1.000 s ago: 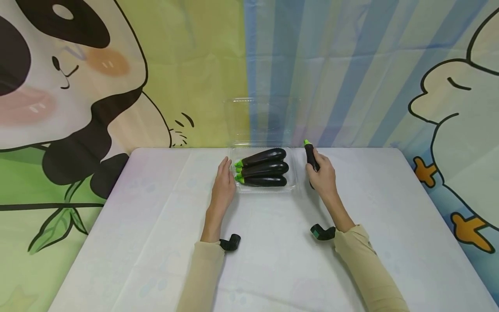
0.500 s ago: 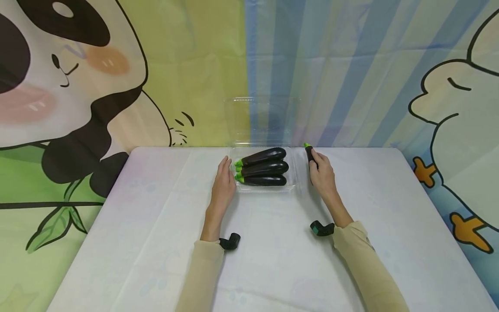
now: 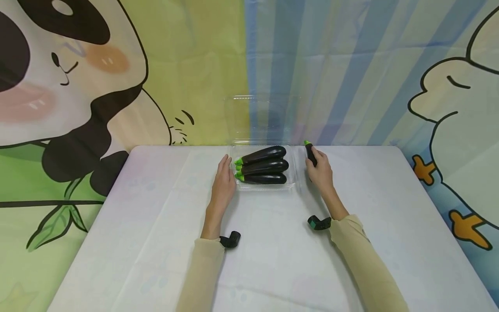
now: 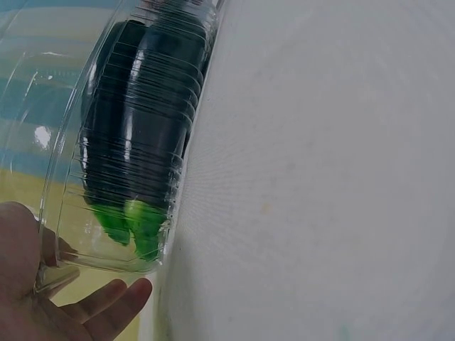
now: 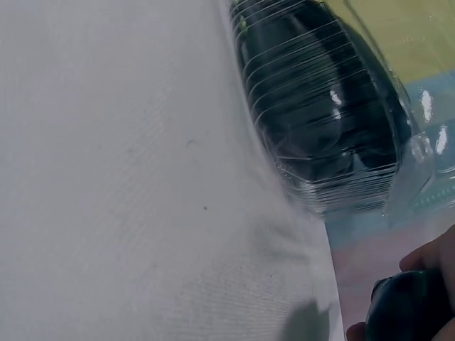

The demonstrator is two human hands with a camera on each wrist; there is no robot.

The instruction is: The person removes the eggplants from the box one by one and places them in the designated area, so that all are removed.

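Observation:
Dark eggplants with green stems, such as the middle one (image 3: 267, 166), lie side by side in a clear plastic clamshell box (image 3: 265, 187). Its transparent lid (image 3: 265, 119) stands raised at the back. My left hand (image 3: 224, 184) rests along the box's left side, fingers fairly straight; in the left wrist view, its fingers (image 4: 117, 309) are at the box's end by the stems. To the right of the box, my right hand (image 3: 322, 174) grips another eggplant (image 3: 310, 154), stem pointing away from me. In the right wrist view, that eggplant's rounded end (image 5: 409, 309) shows at the lower right.
A white cloth covers the table (image 3: 269, 251), whose far edge lies just behind the box. Behind it hangs a printed curtain (image 3: 202, 65) with cartoon animals and stripes. A small black camera sits on each wrist.
My right hand and forearm have shifted slightly forward and left, still holding the eggplant, which has tipped a little. The left hand stays against the box.

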